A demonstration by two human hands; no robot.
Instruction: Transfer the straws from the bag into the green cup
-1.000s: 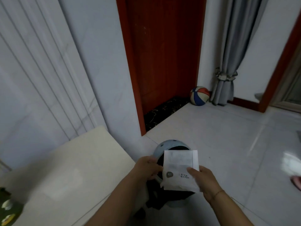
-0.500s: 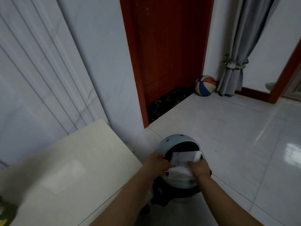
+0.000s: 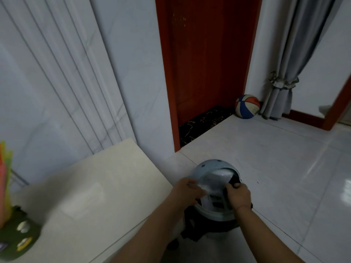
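Bag (image 3: 214, 180): white and flat, blurred; it is held in the mouth of the bin (image 3: 210, 165), partly below the rim, between the two hands.
Left hand (image 3: 185, 192): placed at the bin's left rim; the bag's left edge is pinched by the fingers.
Right hand (image 3: 238, 196): placed over the bin's right side; the bag's right edge is grasped by curled fingers, just beside the black liner (image 3: 195, 230).
Bin: light blue and round, stood on the floor (image 3: 266, 158); the black liner is draped from its mouth down the near side.
Worktop (image 3: 95, 186): cream, found left of the bin, with one edge just beside it.
Green cup (image 3: 20, 238): seen far left of the bin, at the worktop's near left end; pale patches are printed on its side.
Straws (image 3: 4, 177): pink, green and yellow, stood upright in the green cup, well apart from the bin; their number cannot be told through the blur.
Door (image 3: 205, 63): red-brown, set in the wall beyond the bin.
Ball (image 3: 247, 106): blue, white and orange, left on the floor beyond the bin and to its right, touching the foot of the grey curtain (image 3: 284, 73).
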